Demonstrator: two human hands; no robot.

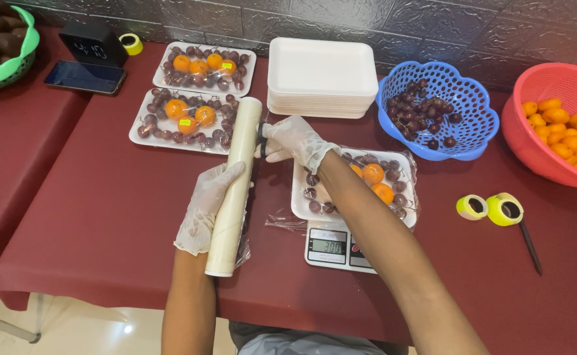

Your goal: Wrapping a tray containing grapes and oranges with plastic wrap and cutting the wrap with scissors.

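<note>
— What's laid out, biggest first?

— A dark red table [104, 217] against a grey wall. At the right edge, a red basket [532, 138] of small orange fruit; beside it a blue basket [479, 141] with dark cherries. At the back, a stack of white foam trays [321, 75]. To its left, two wrapped trays [150, 135] of cherries and orange fruit, one behind the other. A green basket [19, 62] sits in the far left corner, near a black phone [84, 77] and a small black clock [94, 43].

— And in front of the person?

— A tray of fruit [301, 200], loosely covered in clear film, resting on a white kitchen scale [331, 248]. Two yellow label rolls [489, 208] lie to the right, another yellow roll [130, 44] sits by the clock.

— The hands?

— Both gloved. The left hand [206, 210] comes up from below, fingers wrapped around the lower half of a roll of cling film [234, 187] that lies lengthwise, just left of the scale. The right hand [295, 141] crosses over the tray, closed around something small and dark next to the roll's far end; what it is, I can't tell.
</note>
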